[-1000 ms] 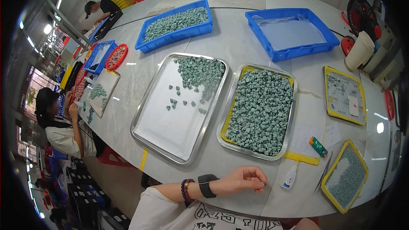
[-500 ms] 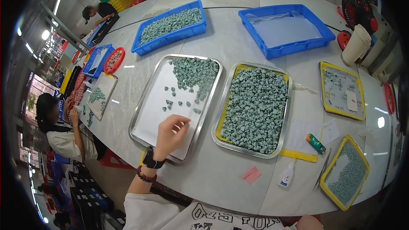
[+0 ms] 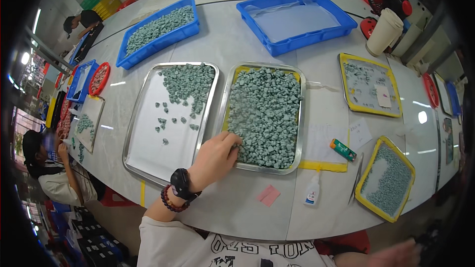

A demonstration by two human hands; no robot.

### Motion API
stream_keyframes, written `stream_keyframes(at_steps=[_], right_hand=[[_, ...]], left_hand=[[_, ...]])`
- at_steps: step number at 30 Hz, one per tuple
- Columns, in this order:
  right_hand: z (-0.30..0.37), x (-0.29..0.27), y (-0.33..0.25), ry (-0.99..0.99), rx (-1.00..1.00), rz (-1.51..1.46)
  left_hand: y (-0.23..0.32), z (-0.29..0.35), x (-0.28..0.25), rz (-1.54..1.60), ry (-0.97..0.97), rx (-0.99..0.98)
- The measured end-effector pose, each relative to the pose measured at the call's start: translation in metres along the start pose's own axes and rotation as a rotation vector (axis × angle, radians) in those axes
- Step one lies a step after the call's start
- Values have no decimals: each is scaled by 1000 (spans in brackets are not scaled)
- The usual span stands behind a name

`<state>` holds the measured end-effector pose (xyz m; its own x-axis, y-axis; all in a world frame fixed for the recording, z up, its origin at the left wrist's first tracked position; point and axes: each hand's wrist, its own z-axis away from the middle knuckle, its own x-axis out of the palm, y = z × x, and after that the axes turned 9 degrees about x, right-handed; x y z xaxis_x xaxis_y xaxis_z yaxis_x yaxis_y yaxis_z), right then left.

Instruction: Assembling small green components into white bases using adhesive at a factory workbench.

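Note:
My left hand (image 3: 213,159), with a black watch and a beaded bracelet at the wrist, reaches over the near left corner of a metal tray (image 3: 267,169) full of rough grey-green stones (image 3: 264,113). Its thumb and fingers are pinched together on a green stone at the edge of the pile. To the left lies a second metal tray (image 3: 143,171) lined with white; stones (image 3: 190,81) crowd its far right part and several sit loose in the middle. My right hand (image 3: 393,257) is at the lower right edge, smeared by motion, so its fingers are unclear.
Two blue bins stand at the back, one with stones (image 3: 161,29), one with a pale sheet (image 3: 297,22). On the right are yellow-rimmed trays (image 3: 372,110), a glue bottle (image 3: 312,191), tweezers (image 3: 356,178), a green-orange box (image 3: 343,150) and a pink paper (image 3: 268,195). Co-workers (image 3: 64,178) sit at left.
My left hand has moved right, from over the white-lined tray to the full tray. A loose stone now shows near where it was. My right hand has come into view. The whole view has shifted.

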<state>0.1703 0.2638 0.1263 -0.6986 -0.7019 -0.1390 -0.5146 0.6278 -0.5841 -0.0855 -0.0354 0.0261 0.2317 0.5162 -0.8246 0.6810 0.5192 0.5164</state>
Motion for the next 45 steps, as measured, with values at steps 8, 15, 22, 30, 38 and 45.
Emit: stream_keyframes(at_steps=[8,15,22,30,38,45], right_hand=[[59,87,78,-931,404,536],[78,108,43,-259,843,-240],[85,132,59,-207,592,-386],[86,135,62,-347,555,-403],[89,135,58,-364,639,-427],[92,136,60,-349,629,-444]], left_hand=[[11,-7,6,30,148,110],[75,22,24,1724,-181,-605],[61,41,67,1895,-183,-581],[62,39,62,1644,-175,-549],[67,47,67,1436,-119,-428],[66,47,67,1425,-117,-388]])
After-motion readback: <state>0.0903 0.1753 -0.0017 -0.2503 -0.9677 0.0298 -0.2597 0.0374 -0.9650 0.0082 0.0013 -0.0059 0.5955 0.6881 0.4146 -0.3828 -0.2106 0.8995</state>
